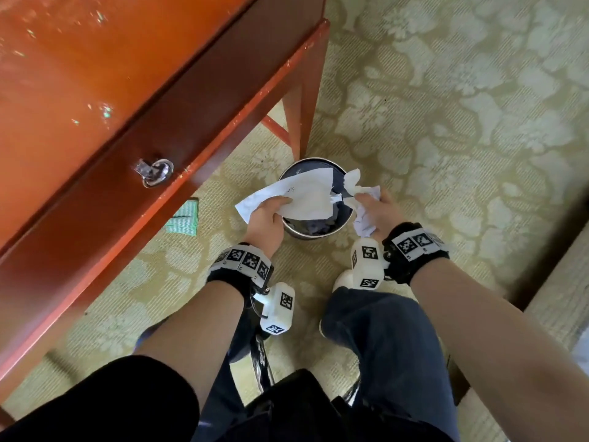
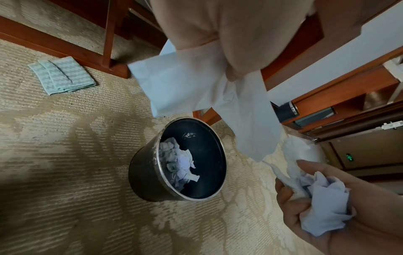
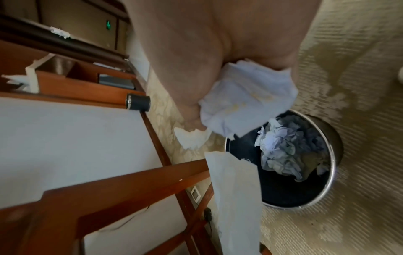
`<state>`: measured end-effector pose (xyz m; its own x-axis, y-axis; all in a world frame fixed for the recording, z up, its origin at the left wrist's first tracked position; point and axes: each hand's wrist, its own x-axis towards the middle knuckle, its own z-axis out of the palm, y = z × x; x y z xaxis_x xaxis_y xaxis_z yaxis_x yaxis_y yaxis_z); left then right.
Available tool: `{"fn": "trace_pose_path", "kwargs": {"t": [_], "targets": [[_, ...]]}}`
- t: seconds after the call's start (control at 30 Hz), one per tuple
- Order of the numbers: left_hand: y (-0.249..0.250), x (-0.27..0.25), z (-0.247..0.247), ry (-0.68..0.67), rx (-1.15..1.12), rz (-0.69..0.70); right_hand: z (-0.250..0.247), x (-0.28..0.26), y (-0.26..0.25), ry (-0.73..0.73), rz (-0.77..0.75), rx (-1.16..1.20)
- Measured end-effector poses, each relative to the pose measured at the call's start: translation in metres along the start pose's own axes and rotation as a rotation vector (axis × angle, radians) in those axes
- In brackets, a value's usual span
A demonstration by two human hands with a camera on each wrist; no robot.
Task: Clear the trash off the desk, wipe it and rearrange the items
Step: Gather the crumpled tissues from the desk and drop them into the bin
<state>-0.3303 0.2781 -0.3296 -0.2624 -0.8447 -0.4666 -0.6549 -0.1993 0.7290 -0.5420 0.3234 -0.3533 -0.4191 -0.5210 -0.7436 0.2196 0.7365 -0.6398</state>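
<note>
1. The left hand [image 1: 266, 215] has its grip pinched on a flat sheet of paper [image 1: 302, 194] over the bin [image 2: 141, 174]; faint marks on the sheet cannot be read.
2. The right hand [image 1: 381, 212] has its grip curled round crumpled paper [image 1: 363, 202] just beside the bin's rim.
3. Only the wrist views show the crumpled wads [image 3: 283, 148] inside the bin, which the sheet hides from the head view.
4. A folded green cloth [image 1: 185, 218] lies on the carpet [image 1: 446, 122], partly hidden by the red counter [image 1: 79, 90].
</note>
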Motion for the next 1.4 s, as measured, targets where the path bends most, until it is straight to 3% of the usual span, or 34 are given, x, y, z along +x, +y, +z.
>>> {"fn": "trace_pose_path", "kwargs": {"t": [0.13,0.2,0.4,0.63,0.8,0.9,1.0,1.17,1.4], "targets": [[-0.025,0.014,0.019,-0.041,0.018,0.008,0.001,0.016,0.025,-0.026,0.104,0.015],[-0.034,0.02,0.027,-0.063,0.008,0.001,0.001,0.022,0.034,-0.052,0.151,-0.095],[-0.049,0.044,0.043,-0.032,-0.052,-0.025,0.009,0.041,0.038,-0.035,0.19,-0.201],[-0.039,0.076,0.055,-0.045,-0.077,-0.093,0.017,0.057,0.027,-0.027,0.263,-0.19],[-0.031,0.089,0.066,-0.149,-0.091,-0.209,0.019,0.073,0.024,-0.034,0.302,-0.209],[-0.03,0.089,0.068,-0.218,-0.153,-0.192,0.018,0.089,0.031,-0.107,0.335,-0.107],[-0.034,0.086,0.07,-0.281,-0.112,-0.205,0.025,0.069,0.016,-0.174,0.333,0.066],[-0.042,0.08,0.066,-0.263,-0.261,-0.295,0.027,0.059,0.01,-0.193,0.248,0.187],[-0.046,0.075,0.058,-0.289,-0.321,-0.315,0.029,0.049,0.015,-0.216,0.311,0.295]]}}
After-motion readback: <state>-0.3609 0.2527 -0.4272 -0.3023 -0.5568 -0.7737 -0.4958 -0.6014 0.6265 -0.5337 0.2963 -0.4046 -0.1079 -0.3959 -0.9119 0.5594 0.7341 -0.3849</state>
